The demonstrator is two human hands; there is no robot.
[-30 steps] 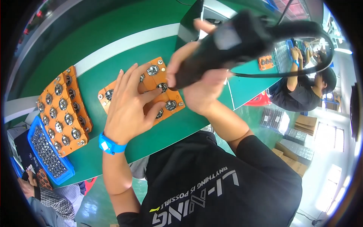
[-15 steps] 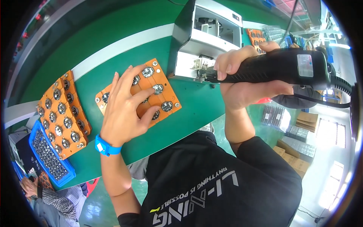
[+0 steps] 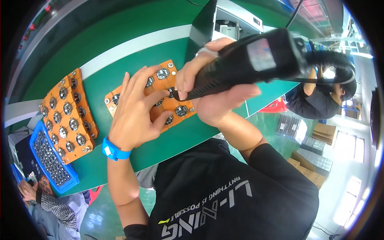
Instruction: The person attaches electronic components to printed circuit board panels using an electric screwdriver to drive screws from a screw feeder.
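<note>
1. Orange fixture plate (image 3: pixel 161 85): lies flat on the green bench (image 3: pixel 192 132), at 10 o'clock from centre, partly under the left hand (image 3: pixel 135 114); carries round dark modules (image 3: pixel 181 111) in spaced rows.
2. Handling of the plate (judged): likely stiff and fairly light, apt to slide if pushed sideways; best held by the bare outer rim, clear of the modules, probably fragile on their exposed faces.
3. Handling of the corded electric screwdriver (image 3: pixel 240 64) (judged): likely rigid and moderately heavy, with some drag from the cable (image 3: pixel 329 61); best held round the ribbed barrel near the nose.
4. Left hand: rests palm down at 9 o'clock, fingers spread wide, gripping nothing; points the index finger between 2 and 3 o'clock, close to a module beside the tool's nose; wears a blue wrist strap (image 3: pixel 116 151).
5. Right hand (image 3: pixel 212 110): wraps firmly round the screwdriver at 1 o'clock, thumb extended; slants the tool, nose toward 8 o'clock, cable end toward 2. Contact of tip with module: cannot tell, hidden.
6. Surroundings: overlapping orange fixture plates (image 3: pixel 65 121) at 9 o'clock; blue bin (image 3: pixel 69 186) of small parts (image 3: pixel 50 160) between 8 and 9; black-and-white benchtop machine (image 3: pixel 240 14) between 12 and 1.
</note>
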